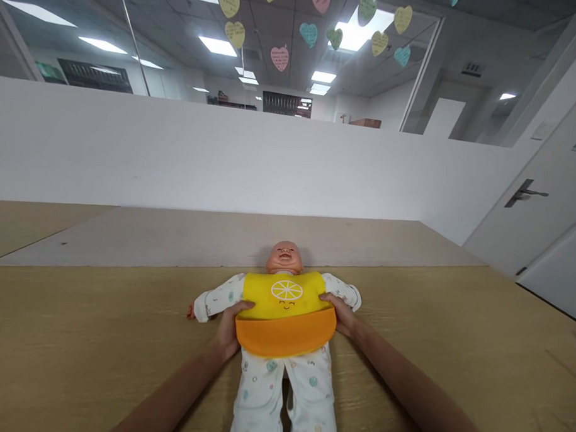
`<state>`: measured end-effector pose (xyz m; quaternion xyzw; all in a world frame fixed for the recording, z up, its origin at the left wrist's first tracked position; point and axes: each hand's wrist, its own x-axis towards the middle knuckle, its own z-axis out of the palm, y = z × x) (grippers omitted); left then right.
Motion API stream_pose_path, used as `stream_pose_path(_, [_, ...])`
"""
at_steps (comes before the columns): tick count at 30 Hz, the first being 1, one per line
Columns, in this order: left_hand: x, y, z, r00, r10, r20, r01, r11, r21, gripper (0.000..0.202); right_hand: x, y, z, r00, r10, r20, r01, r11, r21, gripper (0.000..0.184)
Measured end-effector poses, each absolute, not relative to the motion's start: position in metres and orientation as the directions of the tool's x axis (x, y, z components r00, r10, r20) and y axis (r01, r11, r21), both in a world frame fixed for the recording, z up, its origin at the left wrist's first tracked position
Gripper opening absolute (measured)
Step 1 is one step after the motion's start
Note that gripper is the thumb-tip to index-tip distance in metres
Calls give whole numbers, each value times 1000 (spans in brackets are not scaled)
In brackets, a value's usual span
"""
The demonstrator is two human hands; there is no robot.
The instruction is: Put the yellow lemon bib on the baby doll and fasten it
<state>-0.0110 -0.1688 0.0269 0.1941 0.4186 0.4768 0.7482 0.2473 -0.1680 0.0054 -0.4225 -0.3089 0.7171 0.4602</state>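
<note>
A baby doll (284,257) in white patterned pyjamas lies on its back on the wooden table (84,336), head away from me. A yellow bib with an orange pocket (285,314) and an orange-slice print covers its chest. My left hand (229,328) grips the doll's torso at the bib's left edge, thumb on the bib. My right hand (341,315) grips the opposite side in the same way. Both hands are closed round the doll's sides.
A white wall (220,155) rises behind the table, with glass above it and paper hearts (279,57) stuck on. A grey door with a handle (526,193) stands at the right. A second table surface lies behind the doll.
</note>
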Motion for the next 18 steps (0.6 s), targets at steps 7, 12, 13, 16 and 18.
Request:
stream_pose_path(7, [-15,-204,27,222,825,-519,-534,549,643,18,250,-207,7,-201,896,-397,-428,-444,-787,55])
stream_pose_path(12, [-13,-220,35,207,812,-545,-510,565,648,20,254,-219,4,-214,898,-383,-424,-439,-792,48])
stream_pose_path(13, [-12,-222,36,205,812,-547,-506,566,651,20,255,-221,5,-215,898,-385,-421,-441,-793,48])
stream_pose_path(16, [-10,-225,35,178,834,-522,-523,529,668,18,257,-226,4,-216,895,-391,-403,-447,-799,51])
stream_pose_path(18, [-16,-224,28,156,858,-490,-516,494,700,16,260,-231,3,-220,897,-383,-385,-441,-811,51])
